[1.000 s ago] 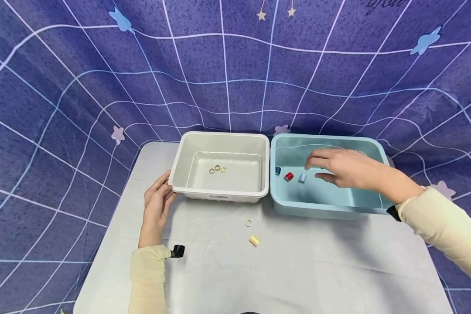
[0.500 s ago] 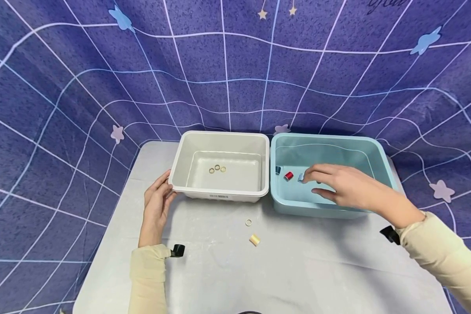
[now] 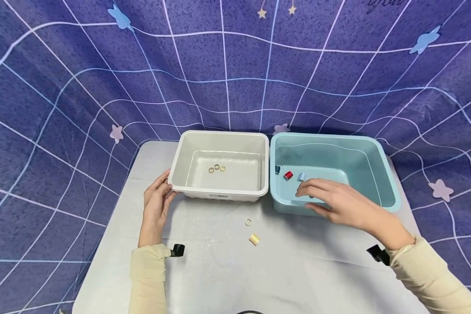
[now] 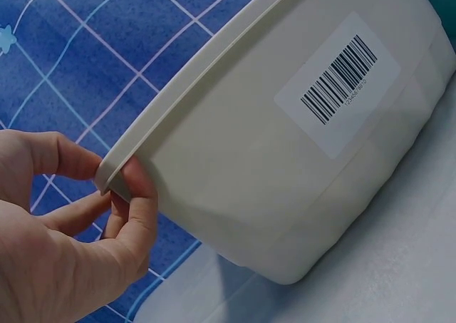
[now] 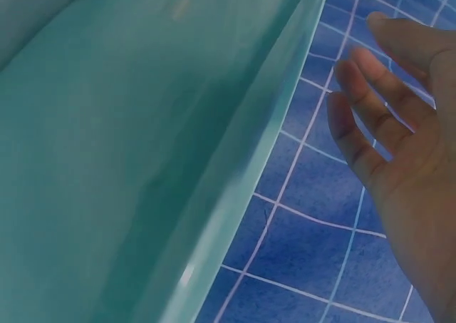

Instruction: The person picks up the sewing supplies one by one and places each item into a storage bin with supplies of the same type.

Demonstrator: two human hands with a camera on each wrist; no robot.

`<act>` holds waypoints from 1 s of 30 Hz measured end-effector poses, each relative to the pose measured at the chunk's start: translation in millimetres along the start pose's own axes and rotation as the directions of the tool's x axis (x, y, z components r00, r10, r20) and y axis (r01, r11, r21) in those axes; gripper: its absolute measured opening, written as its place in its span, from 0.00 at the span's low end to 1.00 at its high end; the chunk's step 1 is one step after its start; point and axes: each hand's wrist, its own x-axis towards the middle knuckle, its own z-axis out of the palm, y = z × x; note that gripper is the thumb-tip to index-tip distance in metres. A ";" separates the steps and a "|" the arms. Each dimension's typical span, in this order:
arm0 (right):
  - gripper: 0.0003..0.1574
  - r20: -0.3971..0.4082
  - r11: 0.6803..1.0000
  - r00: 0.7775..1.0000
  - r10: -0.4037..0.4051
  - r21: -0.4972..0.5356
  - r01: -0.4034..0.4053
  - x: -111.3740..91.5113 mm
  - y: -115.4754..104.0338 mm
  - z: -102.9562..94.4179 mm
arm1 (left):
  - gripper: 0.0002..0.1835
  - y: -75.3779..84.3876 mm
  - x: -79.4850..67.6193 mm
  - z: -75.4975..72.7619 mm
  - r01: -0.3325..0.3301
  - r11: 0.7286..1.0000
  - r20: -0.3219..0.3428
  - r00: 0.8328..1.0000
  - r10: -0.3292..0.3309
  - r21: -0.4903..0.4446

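My left hand (image 3: 157, 198) pinches the front left corner of a white plastic bin (image 3: 220, 192), thumb and fingers on either side of its rim (image 4: 178, 88). Three small gold-coloured rings (image 3: 216, 167) lie on the bin's floor. Over the front edge of a light blue bin (image 3: 377, 174), my right hand (image 3: 337, 200) hovers with fingers loosely bent; no object shows between them in the right wrist view. Inside the blue bin, toward its left, lie a dark thread spool (image 3: 278, 170), a red one (image 3: 288, 175) and a light blue one (image 3: 301, 177).
On the white-covered table (image 3: 204, 279), in front of the bins, lie a pale ring (image 3: 248, 222) and a yellow thread spool (image 3: 254, 239). The bins stand side by side. A purple-blue curtain (image 3: 243, 65) with a grid pattern hangs behind them.
My right hand has drawn back from inside the blue bin toward its front edge, slightly left and nearer me. The left hand has stayed at the white bin's corner.
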 end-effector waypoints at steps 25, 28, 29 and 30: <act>0.30 -0.197 0.958 0.972 0.130 0.278 -0.072 -9.7 -30.1 46.3 | 0.27 -0.6 -0.5 1.9 0.004 1.000 -0.023 1.000 -0.004 -0.018; 0.31 -0.218 0.954 0.967 0.129 0.295 -0.061 -10.3 -33.1 50.7 | 0.27 -0.3 -0.9 1.8 0.002 1.000 -0.023 1.000 -0.002 -0.021; 0.31 -0.223 0.953 0.966 0.129 0.297 -0.059 -10.5 -34.1 52.1 | 0.27 -0.1 -0.9 1.7 0.002 1.000 -0.025 1.000 -0.002 -0.021; 0.32 -0.230 0.953 0.964 0.130 0.296 -0.058 -10.7 -35.3 53.8 | 0.27 -0.1 -0.8 1.5 0.002 1.000 -0.027 1.000 -0.003 -0.021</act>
